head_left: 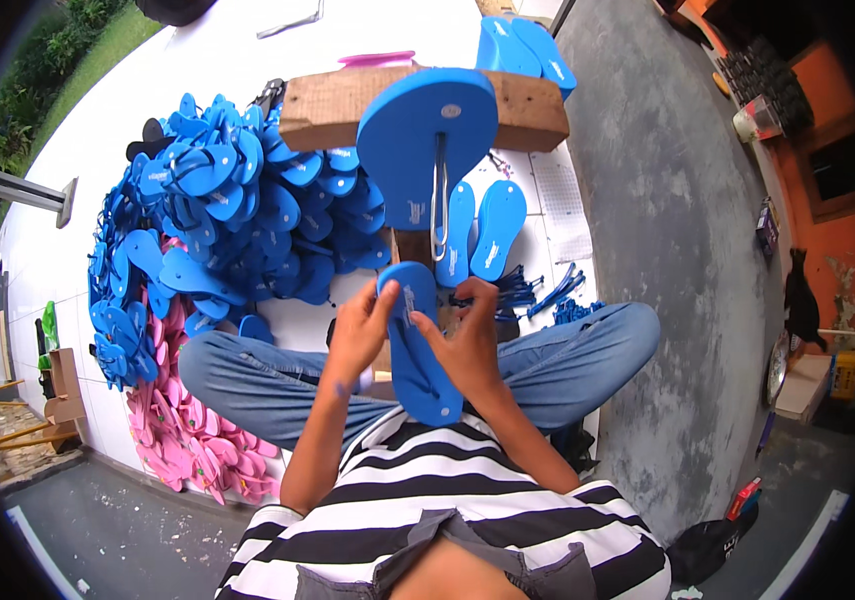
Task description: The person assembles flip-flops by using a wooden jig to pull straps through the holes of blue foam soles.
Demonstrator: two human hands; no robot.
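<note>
A blue flip-flop [413,350] is held lengthwise over my lap. My left hand [359,335] grips its left edge, thumb on top and the other fingers partly hidden. My right hand [467,340] is at the opposite edge, its thumb on the upper face and its index finger bent; the remaining fingers are hard to see. Just beyond stands a wooden stand [322,105] with a crossbar. A larger-looking blue sole [427,115] rests against that bar, and a looped metal rod [439,195] sticks out of it towards me.
A big heap of blue flip-flops [237,200] lies left, with pink flip-flops [192,430] nearer me. Blue soles [498,230] lie right of the stand, near bundled dark blue straps [562,295]. More blue soles [527,50] lie behind. Grey floor [657,300] borders the white tiles.
</note>
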